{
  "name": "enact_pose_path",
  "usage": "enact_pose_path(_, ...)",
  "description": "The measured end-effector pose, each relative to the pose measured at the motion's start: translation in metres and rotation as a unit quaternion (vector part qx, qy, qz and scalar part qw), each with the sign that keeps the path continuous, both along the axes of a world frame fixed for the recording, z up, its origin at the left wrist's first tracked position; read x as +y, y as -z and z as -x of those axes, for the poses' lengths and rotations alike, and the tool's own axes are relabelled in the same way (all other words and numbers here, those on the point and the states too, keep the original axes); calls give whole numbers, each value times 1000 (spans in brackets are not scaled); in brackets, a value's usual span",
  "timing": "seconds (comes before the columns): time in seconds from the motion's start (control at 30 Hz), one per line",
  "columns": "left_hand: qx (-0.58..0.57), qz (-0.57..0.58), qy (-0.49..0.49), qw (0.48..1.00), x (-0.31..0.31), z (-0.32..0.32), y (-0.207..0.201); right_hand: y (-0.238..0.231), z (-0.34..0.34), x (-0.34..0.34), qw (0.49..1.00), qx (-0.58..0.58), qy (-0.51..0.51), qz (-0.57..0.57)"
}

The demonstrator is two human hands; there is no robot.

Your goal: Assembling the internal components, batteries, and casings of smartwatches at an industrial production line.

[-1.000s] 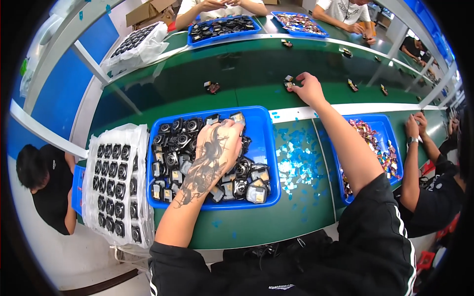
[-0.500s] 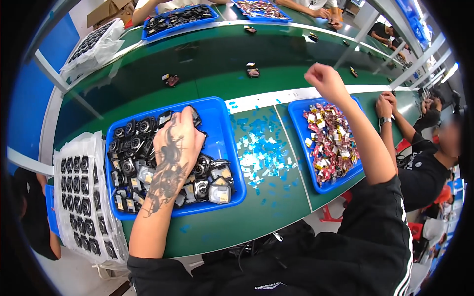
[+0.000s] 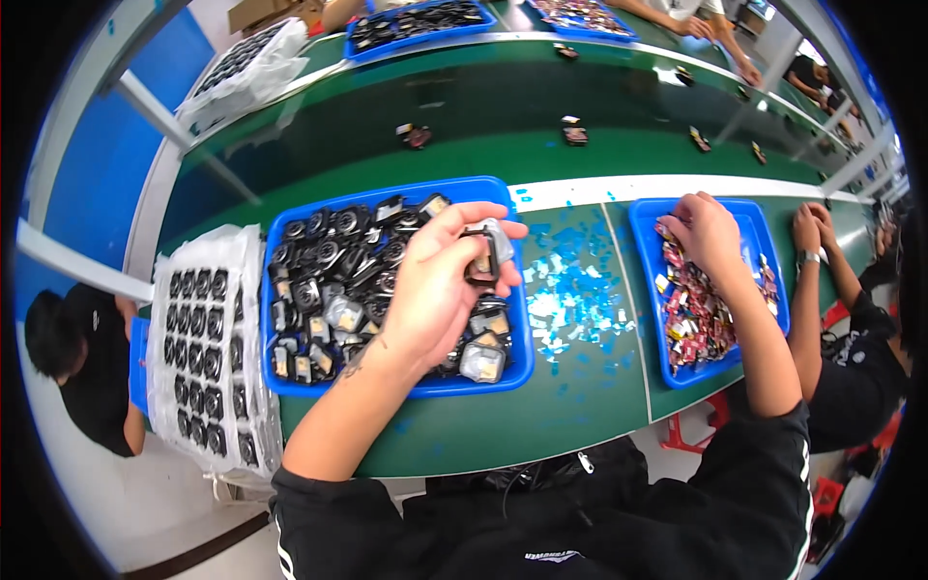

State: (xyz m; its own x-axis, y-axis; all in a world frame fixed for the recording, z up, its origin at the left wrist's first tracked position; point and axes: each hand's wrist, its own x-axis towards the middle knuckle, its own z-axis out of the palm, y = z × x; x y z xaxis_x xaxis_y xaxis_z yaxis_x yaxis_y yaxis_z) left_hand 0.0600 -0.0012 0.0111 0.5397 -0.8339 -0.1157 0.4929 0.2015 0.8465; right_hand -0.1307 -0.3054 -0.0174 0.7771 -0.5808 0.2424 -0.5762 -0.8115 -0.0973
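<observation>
My left hand [image 3: 435, 285], palm turned up, grips a black watch housing [image 3: 495, 256] with clear film on it, above the right side of a blue tray [image 3: 526, 353]. Similar black watch housings [image 3: 324, 256] fill that tray, some showing tan inner pieces or clear covers. Over the far left part of a second blue tray [image 3: 773, 242], my right hand [image 3: 710, 237] has its fingers bent and drawn together. Beneath it lies a heap of small reddish parts [image 3: 701, 333] with white and yellow tabs. What the right fingertips pinch is hidden.
Blue film scraps [image 3: 575, 300] litter the green table between the trays. White trays of housings [image 3: 198, 353] stand at left. Beyond a white rail, a green belt [image 3: 483, 126] carries several small assemblies. A co-worker's hands [image 3: 810, 227] are close on the right.
My left hand has lifted a watch housing out of the tray and turned palm up. My right hand has come down from above the rail to the reddish parts. The view has shifted.
</observation>
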Motion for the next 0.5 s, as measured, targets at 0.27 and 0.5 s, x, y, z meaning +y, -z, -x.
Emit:
enact_pose_path(0.27, 190, 33, 3, 981, 6, 7, -3, -24, 3, 12, 996, 77, -9, 47)
enact_pose_path(0.5, 207, 86, -25, 974, 6, 22, 11, -57, -26, 181, 864, -252, -218, -377)
